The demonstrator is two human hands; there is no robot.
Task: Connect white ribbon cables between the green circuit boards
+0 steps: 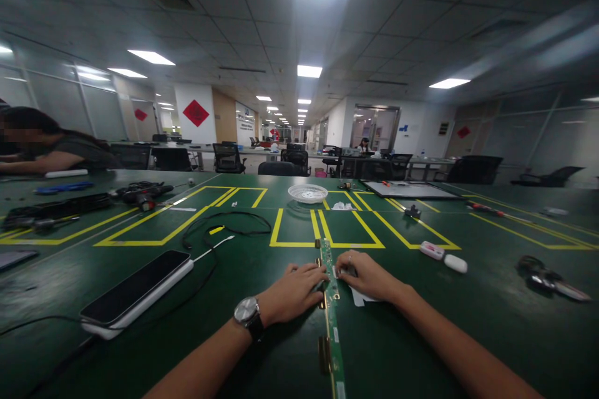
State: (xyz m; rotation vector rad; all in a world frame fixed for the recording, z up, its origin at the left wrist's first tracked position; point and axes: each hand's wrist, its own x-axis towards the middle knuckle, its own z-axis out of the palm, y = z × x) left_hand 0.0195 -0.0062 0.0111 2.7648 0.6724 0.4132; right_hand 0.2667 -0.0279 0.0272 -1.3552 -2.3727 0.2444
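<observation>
A long, narrow green circuit board [333,318] lies lengthwise on the green table in front of me, with gold-coloured connectors along its left edge. My left hand [294,290], with a watch on the wrist, lies flat with its fingers stretched out, the tips touching the board's left edge. At the board's right edge, my right hand [365,273] is closed in a pinch. A small whitish bit shows at its fingertips, too small to name. Partly hidden beneath the right hand is a piece of white paper [359,299].
Left of me a phone [135,283] rests on a white block, with black cables nearby. Farther off stand a white basket [307,193] and a power drill [145,195]. Earbud cases [431,250] and a dark, blurred tool [552,280] lie right. A person sits at far left.
</observation>
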